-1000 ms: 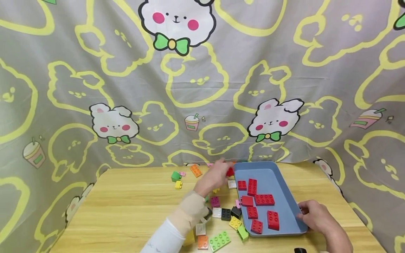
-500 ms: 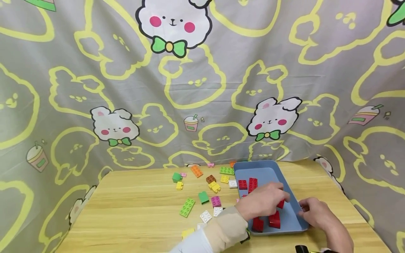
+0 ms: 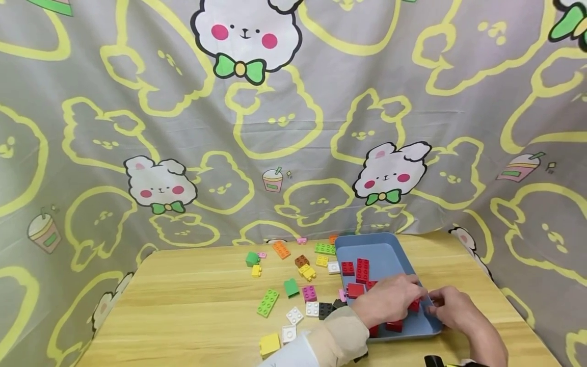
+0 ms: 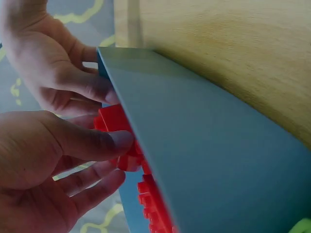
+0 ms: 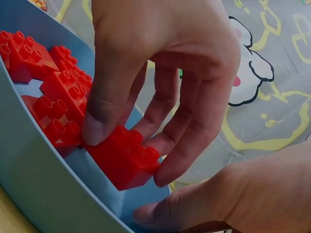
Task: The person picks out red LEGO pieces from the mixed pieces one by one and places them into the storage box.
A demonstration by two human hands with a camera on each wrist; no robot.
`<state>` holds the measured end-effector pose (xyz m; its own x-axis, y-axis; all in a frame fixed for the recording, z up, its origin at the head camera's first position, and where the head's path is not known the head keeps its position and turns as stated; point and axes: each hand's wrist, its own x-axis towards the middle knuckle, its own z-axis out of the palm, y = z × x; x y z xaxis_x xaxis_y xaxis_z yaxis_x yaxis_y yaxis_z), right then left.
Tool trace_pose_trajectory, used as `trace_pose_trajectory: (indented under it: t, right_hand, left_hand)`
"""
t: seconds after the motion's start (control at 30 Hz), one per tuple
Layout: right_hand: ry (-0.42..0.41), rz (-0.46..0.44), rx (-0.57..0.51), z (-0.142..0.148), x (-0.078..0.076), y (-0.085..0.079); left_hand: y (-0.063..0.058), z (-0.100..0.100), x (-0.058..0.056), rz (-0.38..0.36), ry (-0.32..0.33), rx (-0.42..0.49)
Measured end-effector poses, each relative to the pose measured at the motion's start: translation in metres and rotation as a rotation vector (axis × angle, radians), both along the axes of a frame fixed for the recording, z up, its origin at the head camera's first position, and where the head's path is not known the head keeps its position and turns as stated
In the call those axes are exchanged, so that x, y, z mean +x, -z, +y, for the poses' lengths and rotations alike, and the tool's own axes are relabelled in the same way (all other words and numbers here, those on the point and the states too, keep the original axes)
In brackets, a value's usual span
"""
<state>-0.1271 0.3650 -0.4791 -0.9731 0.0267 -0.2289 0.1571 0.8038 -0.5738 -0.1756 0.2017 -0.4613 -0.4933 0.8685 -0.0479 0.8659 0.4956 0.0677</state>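
My left hand reaches into the blue-grey tray and pinches a red toy building brick between thumb and fingers. In the left wrist view that hand holds the brick just inside the tray wall. My right hand grips the tray's right side near the front corner, thumb over the rim. More red bricks lie in the tray, some hidden behind my left hand. The right wrist view shows several of them, including a red brick close to the held one.
Left of the tray lie loose bricks: lime, green, magenta, white, black, yellow and others. A patterned curtain hangs behind the wooden table. A black object shows at the bottom edge.
My left hand has moved with a red brick from beyond the tray's far left side into the tray, then slightly nearer its right front. My right hand has kept holding the tray.
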Motion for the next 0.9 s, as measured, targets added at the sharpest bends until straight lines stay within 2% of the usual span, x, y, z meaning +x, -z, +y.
trace_pose_trajectory:
  t: [0.27,0.47,0.6,0.73,0.83,0.9]
  right_hand:
    - [-0.009,-0.010,-0.021,-0.007,-0.006,-0.002]
    - [-0.028,-0.012,-0.025,-0.013,-0.011,-0.003]
    - [-0.032,-0.013,-0.039,-0.015,-0.013,-0.002]
    - [-0.029,-0.016,-0.044,-0.013,-0.013,-0.003]
    - [-0.016,-0.009,-0.046,-0.008,-0.014,-0.005]
    - [-0.001,-0.005,-0.038,-0.003,-0.014,-0.006]
  left_hand:
    - [0.002,-0.009,-0.002,-0.011,-0.041,0.003]
    - [0.003,-0.016,-0.004,-0.054,-0.065,-0.010]
    - [-0.001,-0.024,-0.007,-0.089,-0.079,-0.003]
    - [-0.013,-0.037,-0.012,-0.119,-0.080,0.058]
    - [-0.025,-0.051,-0.019,-0.097,-0.059,0.154]
    - [-0.032,-0.061,-0.026,-0.056,-0.037,0.230]
